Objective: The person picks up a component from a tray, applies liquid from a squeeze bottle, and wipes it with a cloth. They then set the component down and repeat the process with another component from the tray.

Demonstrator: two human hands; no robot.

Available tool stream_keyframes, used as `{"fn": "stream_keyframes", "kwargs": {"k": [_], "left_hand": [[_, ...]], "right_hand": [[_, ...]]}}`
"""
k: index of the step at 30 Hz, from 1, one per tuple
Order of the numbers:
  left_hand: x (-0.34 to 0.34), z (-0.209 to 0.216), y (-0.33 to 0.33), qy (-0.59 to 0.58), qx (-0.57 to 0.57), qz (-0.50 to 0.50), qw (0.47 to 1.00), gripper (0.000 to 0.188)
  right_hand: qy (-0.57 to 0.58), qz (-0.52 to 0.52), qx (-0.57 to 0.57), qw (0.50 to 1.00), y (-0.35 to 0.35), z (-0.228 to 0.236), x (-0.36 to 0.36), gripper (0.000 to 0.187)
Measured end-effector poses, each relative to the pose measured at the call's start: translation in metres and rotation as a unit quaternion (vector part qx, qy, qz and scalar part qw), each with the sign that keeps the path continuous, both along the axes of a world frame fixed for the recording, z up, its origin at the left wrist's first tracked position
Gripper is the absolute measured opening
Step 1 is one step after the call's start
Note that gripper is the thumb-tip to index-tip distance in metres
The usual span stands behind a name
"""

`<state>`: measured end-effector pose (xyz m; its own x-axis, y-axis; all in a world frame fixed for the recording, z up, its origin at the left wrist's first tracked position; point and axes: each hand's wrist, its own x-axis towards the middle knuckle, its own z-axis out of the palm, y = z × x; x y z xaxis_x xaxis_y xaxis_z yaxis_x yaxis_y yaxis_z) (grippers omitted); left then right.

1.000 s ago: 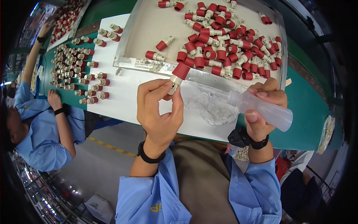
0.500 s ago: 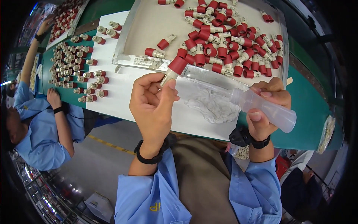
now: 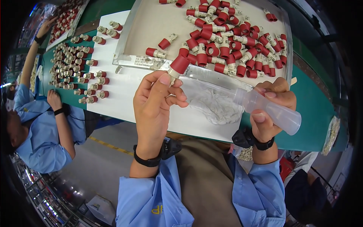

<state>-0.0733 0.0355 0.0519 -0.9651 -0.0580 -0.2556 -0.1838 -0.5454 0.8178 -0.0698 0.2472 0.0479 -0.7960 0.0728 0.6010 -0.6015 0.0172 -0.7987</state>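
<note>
Between the fingertips of my left hand (image 3: 153, 104) is a small cylindrical part with a red cap-like sleeve and a cream body (image 3: 180, 65). It is tilted, red end up, and the fingers cover much of the cream end. My right hand (image 3: 281, 99) grips a translucent squeeze bottle (image 3: 285, 118) lying nearly on its side. Its long thin clear nozzle points left toward the part; whether the tip touches it I cannot tell. Below the nozzle, a crumpled white cloth (image 3: 215, 108) lies on the white sheet (image 3: 128, 96).
A shallow metal-edged tray (image 3: 151, 22) holds many similar red-and-cream parts in a pile. More parts (image 3: 72, 64) stand in rows on the green table at left. A co-worker in a blue shirt (image 3: 41, 128) reaches toward another tray (image 3: 70, 22). A bag of pale pieces (image 3: 331, 136) lies at right.
My left hand has shifted its grip: the thumb has moved up onto the part, and the part stands a little more upright. My right hand and the bottle have barely moved.
</note>
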Motion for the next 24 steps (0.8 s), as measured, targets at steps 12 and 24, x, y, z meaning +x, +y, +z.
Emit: {"fn": "stream_keyframes", "kwargs": {"k": [12, 24], "left_hand": [[-0.008, -0.001, -0.014, -0.061, 0.235, -0.096, 0.965, 0.027], [-0.012, 0.040, -0.091, 0.106, -0.469, 0.081, 0.873, 0.015]], "right_hand": [[-0.011, 0.003, -0.010, 1.000, -0.002, 0.001, -0.001, 0.042], [-0.034, -0.007, -0.202, 0.979, 0.015, 0.003, -0.002, 0.040]]}}
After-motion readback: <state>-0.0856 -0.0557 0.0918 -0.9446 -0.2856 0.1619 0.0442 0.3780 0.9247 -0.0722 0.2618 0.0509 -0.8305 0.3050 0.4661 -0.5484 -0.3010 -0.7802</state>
